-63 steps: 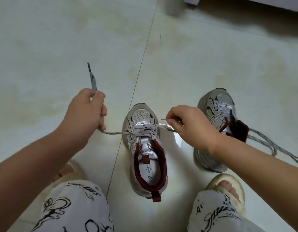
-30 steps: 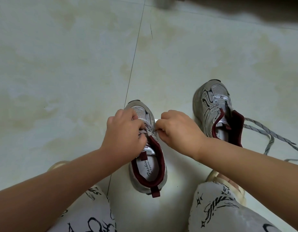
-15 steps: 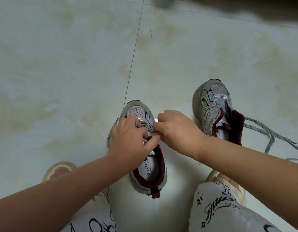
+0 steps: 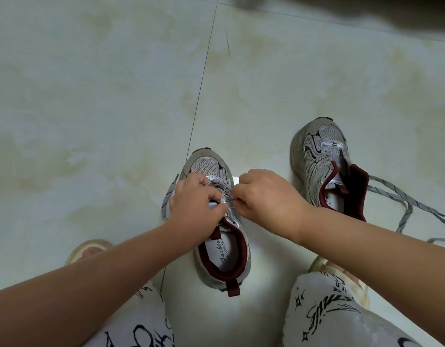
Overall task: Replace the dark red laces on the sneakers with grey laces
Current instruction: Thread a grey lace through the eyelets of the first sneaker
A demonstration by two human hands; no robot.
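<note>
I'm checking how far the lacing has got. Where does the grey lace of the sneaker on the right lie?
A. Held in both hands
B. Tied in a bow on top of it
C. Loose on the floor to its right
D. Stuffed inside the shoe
C: the right sneaker's grey lace trails slack over the floor to its right, while both hands work at the other sneaker.

1 head-worn camera looks steeply down, close over the floor between the knees.
</note>
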